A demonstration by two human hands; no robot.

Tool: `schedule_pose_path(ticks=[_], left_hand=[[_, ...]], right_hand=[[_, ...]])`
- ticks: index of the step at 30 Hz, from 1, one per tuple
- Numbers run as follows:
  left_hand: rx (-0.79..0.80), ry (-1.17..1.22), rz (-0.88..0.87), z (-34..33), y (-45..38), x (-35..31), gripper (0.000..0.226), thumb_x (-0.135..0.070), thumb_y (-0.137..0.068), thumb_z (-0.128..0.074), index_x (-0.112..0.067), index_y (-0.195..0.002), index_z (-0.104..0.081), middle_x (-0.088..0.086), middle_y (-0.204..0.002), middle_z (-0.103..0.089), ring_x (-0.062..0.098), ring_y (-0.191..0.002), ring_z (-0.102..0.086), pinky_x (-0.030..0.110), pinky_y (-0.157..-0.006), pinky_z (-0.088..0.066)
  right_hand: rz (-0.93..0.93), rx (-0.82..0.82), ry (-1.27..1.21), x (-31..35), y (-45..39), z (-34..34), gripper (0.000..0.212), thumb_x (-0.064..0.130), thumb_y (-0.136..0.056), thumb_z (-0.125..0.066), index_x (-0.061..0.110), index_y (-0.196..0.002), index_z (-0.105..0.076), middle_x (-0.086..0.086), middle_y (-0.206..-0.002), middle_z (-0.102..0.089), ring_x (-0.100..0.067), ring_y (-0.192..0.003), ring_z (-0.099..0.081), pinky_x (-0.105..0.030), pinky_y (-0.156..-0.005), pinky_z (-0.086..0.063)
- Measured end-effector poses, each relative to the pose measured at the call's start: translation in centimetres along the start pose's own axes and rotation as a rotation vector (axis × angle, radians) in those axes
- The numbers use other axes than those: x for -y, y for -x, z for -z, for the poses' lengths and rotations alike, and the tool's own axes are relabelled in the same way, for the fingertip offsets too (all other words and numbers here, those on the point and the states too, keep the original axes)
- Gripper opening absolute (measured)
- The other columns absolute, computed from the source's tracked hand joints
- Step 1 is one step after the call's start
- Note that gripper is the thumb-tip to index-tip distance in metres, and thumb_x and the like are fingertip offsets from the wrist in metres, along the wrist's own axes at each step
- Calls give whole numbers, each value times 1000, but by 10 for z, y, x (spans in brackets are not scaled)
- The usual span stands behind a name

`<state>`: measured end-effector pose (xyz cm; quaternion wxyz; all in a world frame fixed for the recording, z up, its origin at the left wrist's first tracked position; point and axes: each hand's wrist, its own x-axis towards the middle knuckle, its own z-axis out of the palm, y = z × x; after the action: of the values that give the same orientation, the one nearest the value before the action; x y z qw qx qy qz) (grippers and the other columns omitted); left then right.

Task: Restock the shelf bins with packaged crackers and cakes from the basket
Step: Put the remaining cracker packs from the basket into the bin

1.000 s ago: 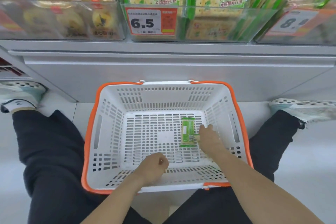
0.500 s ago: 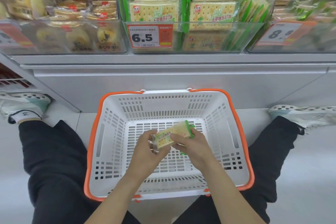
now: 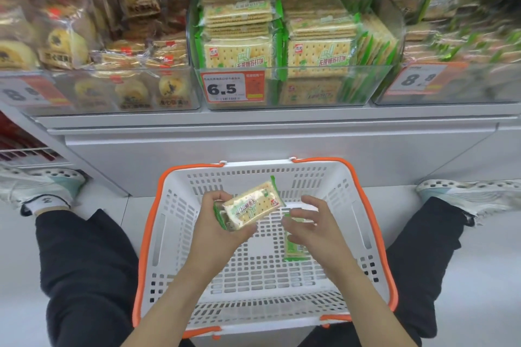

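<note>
Left hand: the left hand [image 3: 222, 229] grips a cracker pack [image 3: 249, 207] above the basket [image 3: 375, 236], its fingers curled round the pack's left end.
Right hand: the right hand [image 3: 313, 227] hovers just beside the pack, fingers spread and loosely bent, holding nothing.
Basket floor: a second pack [image 3: 293, 248] lies near the right wall, partly under that hand.
Shelf: the middle bin [image 3: 296, 87], tagged 6.5 [image 3: 232, 87], holds stacked crackers.

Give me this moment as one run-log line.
left hand: holds cracker pack | right hand: open beside pack | basket: one green pack on floor | middle bin: matching crackers, not yet stocked
</note>
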<state>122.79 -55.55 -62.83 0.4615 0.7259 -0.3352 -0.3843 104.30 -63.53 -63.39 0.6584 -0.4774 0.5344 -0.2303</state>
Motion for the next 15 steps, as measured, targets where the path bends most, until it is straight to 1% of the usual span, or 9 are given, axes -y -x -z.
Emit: schedule_pose_path(ticks=[2, 3, 4, 6, 8, 10, 11, 13, 15], left_hand=[[-6, 70, 16, -14, 7, -3, 61, -4, -69, -89, -24, -107, -46, -5, -106, -62, -3, -85, -64, 21, -64, -54], [28, 94, 24, -20, 10, -2, 64, -8, -66, -92, -25, -107, -46, -3, -105, -63, 3, -85, -66, 25, -66, -56], [80, 112, 37, -25, 13, -3, 67, -13, -62, -95, -27, -106, -46, -1, -104, -65, 11, -88, -69, 32, -72, -58], [189, 145, 66, -27, 15, -5, 70, -27, -55, -96, -29, -105, -47, 1, -107, -71, 26, -93, -71, 45, -82, -59], [253, 198, 94, -20, 12, -9, 69, -38, -60, -94, -23, -108, -47, 3, -107, -74, 32, -96, -71, 49, -88, -57], [288, 224, 113, -11, 7, -15, 61, -42, -75, -84, -16, -116, -47, 6, -103, -77, 27, -97, -71, 49, -95, -54], [302, 228, 123, -8, 4, -19, 56, -40, -78, -76, -14, -120, -49, 7, -101, -77, 26, -95, -72, 48, -94, -54], [312, 253, 147, -4, 0, -26, 48, -32, -82, -70, -14, -124, -55, 14, -98, -76, 31, -90, -72, 48, -87, -58], [295, 262, 164, -5, -4, -32, 37, -24, -88, -68, -9, -122, -63, 20, -96, -75, 39, -89, -71, 46, -80, -60]], right_hand=[[-98, 55, -241, 5, 3, -12, 58, 15, -82, -82, 17, -130, -49, -13, -111, -71, -27, -95, -74, -43, -83, -61], [-88, 53, -280, 8, 4, -18, 53, 12, -84, -80, 12, -128, -50, -16, -106, -74, -30, -93, -74, -41, -78, -62], [-54, 34, -287, 9, 4, -21, 47, 8, -87, -77, 10, -127, -52, -16, -102, -75, -31, -92, -75, -37, -74, -61], [15, 12, -258, 12, 4, -21, 39, 3, -91, -70, 12, -127, -56, -13, -99, -77, -31, -91, -75, -35, -72, -60], [63, 81, -164, 18, 3, -11, 39, 1, -95, -64, 19, -129, -59, -10, -100, -77, -28, -92, -74, -34, -75, -58], [121, 211, 23, 26, 2, 3, 44, 0, -98, -58, 28, -132, -60, -6, -103, -77, -19, -92, -73, -28, -76, -56], [142, 275, 130, 31, 1, 9, 46, 1, -99, -56, 33, -133, -60, -3, -105, -77, -16, -95, -72, -28, -81, -56], [171, 357, 336, 40, 0, 17, 48, 5, -100, -57, 41, -132, -62, 2, -106, -76, -13, -102, -69, -32, -91, -56], [210, 360, 487, 47, -2, 23, 44, 12, -98, -63, 41, -131, -64, 9, -103, -75, -7, -100, -67, -25, -88, -54]])
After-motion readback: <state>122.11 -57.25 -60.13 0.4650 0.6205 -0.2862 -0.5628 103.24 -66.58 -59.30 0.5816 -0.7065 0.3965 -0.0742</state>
